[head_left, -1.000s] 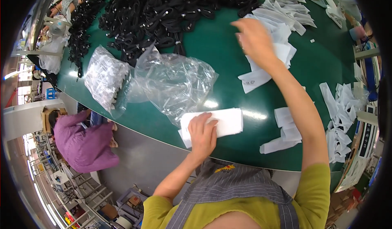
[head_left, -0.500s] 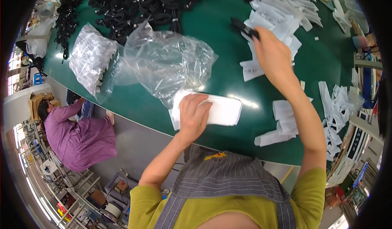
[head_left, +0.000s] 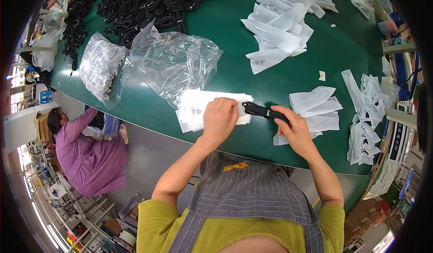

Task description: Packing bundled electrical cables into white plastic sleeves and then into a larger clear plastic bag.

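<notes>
My right hand (head_left: 294, 130) is closed round one end of a coiled black cable bundle (head_left: 264, 111). The bundle's free end reaches left, to the right edge of a stack of flat white bags (head_left: 189, 105). On that stack rests my left hand (head_left: 220, 120), its fingers curled and pinched at the right side of the top bag. The tips of the left fingers are close to the cable's end; a small gap shows between them. Just right of my right hand lie several filled white bags (head_left: 318, 109).
Beyond the stack lie a crumpled clear plastic bag (head_left: 180, 59) and a clear bag of white pieces (head_left: 101, 66). Black cable bundles (head_left: 149, 9) are heaped at the back. More white bags (head_left: 282, 32) are piled at far right. At left, a person in purple (head_left: 90, 149) bends beside the table.
My right hand has come nearer and down from the far pile, bringing the cable bundle to the white stack. My left hand's fingers have shifted and curled at the stack's right side.
</notes>
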`<act>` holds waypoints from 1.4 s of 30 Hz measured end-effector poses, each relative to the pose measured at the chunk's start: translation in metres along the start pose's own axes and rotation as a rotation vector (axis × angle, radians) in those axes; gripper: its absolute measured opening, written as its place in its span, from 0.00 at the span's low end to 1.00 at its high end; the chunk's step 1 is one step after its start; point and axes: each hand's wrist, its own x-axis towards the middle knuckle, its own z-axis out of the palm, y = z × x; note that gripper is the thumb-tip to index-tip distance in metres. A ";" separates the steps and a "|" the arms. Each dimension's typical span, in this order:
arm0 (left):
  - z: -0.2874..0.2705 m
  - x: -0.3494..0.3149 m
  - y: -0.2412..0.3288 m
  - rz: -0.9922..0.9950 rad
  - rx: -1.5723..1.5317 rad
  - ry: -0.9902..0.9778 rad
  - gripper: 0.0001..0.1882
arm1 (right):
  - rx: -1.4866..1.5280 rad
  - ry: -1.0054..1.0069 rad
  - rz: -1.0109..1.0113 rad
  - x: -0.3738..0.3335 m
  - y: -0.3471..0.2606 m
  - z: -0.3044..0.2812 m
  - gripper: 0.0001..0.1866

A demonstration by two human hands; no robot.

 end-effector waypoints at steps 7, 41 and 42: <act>-0.003 -0.008 0.002 0.059 -0.025 0.105 0.10 | 0.073 -0.069 0.046 -0.004 0.004 -0.006 0.18; -0.026 -0.004 0.003 0.085 -0.138 0.056 0.12 | 0.100 0.376 -0.320 0.191 -0.046 -0.088 0.09; -0.023 -0.017 -0.002 0.047 -0.101 0.008 0.12 | -0.413 0.622 -0.434 0.203 -0.038 -0.089 0.11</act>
